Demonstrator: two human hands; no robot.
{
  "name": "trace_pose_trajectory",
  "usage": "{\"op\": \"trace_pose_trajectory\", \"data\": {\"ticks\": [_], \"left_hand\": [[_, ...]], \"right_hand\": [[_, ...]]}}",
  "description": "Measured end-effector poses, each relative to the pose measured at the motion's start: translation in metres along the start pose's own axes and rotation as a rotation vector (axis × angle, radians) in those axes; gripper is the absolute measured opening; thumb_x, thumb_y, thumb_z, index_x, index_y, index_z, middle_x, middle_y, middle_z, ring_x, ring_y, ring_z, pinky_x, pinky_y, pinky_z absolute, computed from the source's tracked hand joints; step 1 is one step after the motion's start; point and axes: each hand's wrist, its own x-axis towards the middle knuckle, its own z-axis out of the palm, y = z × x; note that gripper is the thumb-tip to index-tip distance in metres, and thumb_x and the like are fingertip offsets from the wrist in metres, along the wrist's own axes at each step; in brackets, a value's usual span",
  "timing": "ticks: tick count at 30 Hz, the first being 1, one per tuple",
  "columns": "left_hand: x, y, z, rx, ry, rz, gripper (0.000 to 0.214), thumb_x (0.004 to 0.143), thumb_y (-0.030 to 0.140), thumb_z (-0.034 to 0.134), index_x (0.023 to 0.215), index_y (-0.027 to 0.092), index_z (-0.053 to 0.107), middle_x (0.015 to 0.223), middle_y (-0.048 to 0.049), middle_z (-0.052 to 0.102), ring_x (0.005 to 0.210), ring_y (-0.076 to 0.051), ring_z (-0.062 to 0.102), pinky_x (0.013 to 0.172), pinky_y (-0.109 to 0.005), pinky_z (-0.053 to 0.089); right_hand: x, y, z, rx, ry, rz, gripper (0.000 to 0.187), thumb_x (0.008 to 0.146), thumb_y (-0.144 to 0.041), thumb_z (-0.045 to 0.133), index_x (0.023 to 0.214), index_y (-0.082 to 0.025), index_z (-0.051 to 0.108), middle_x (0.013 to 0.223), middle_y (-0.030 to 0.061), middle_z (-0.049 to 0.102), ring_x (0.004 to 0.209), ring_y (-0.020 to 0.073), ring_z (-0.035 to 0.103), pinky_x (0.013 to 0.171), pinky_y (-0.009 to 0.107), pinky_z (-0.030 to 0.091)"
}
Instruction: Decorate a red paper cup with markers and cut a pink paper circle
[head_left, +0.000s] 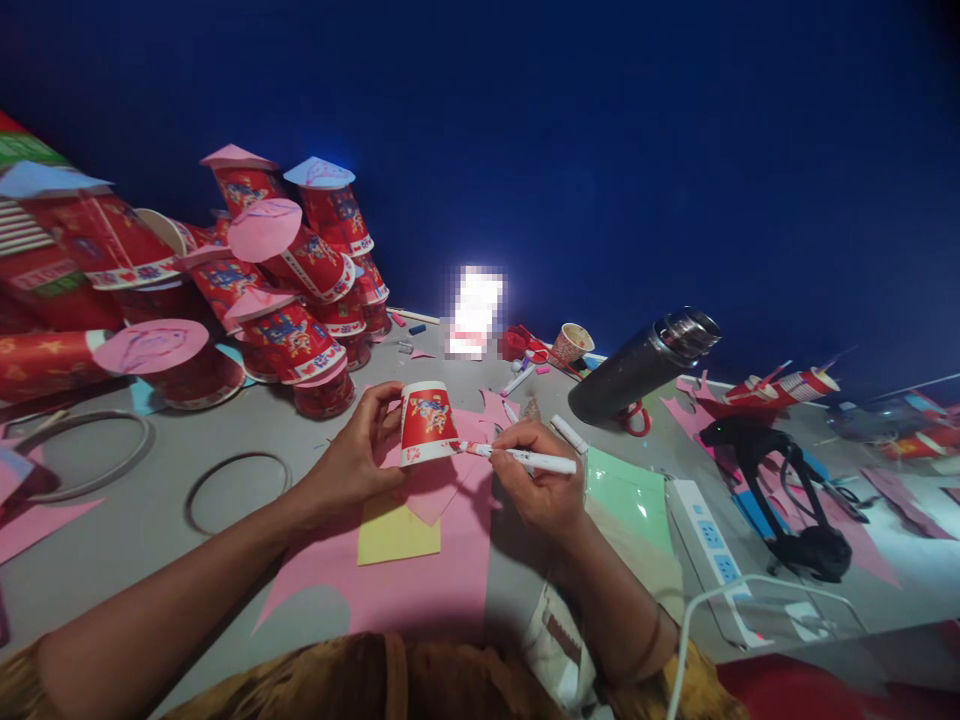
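My left hand [358, 448] grips a red printed paper cup [426, 422] that stands upside down on pink paper [420, 570]. My right hand [537, 478] is closed around a white marker pen [529, 459]. The pen's tip touches the cup's lower rim on its right side. A yellow paper sheet [396, 532] lies on the pink paper just below the cup.
A heap of red cups with pink and blue paper cone lids [289, 280] is stacked at the back left. A dark flask [641, 365], a white power strip [709, 545], a black glue gun [780, 490], green paper [630, 495], red scissors [525, 343] and wire rings [236, 490] lie around the grey table [150, 530].
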Motion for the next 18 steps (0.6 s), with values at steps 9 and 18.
{"op": "trace_pose_trajectory", "data": {"ticks": [9,18], "left_hand": [[0.0021,0.0006,0.0021,-0.039,0.0,-0.015,0.081,0.065,0.018,0.086,0.13,0.028,0.039,0.155,-0.0166,0.053,0.152,-0.039,0.053,0.122,-0.057,0.049],[0.0004,0.0076,0.0033,-0.003,-0.011,-0.022,0.081,0.066,0.026,0.091,0.13,0.027,0.042,0.149,-0.0156,0.057,0.147,-0.041,0.058,0.119,-0.058,0.053]], "right_hand": [[-0.0018,0.0014,0.0006,0.05,0.057,0.024,0.007,0.092,-0.02,0.069,0.086,-0.023,0.07,0.075,0.0003,0.072,0.065,0.0157,0.066,0.063,0.028,0.052],[-0.0003,0.0003,-0.0004,0.003,-0.058,-0.016,0.006,0.093,-0.023,0.07,0.087,-0.023,0.07,0.075,0.0017,0.074,0.065,0.0174,0.068,0.063,0.03,0.054]]}}
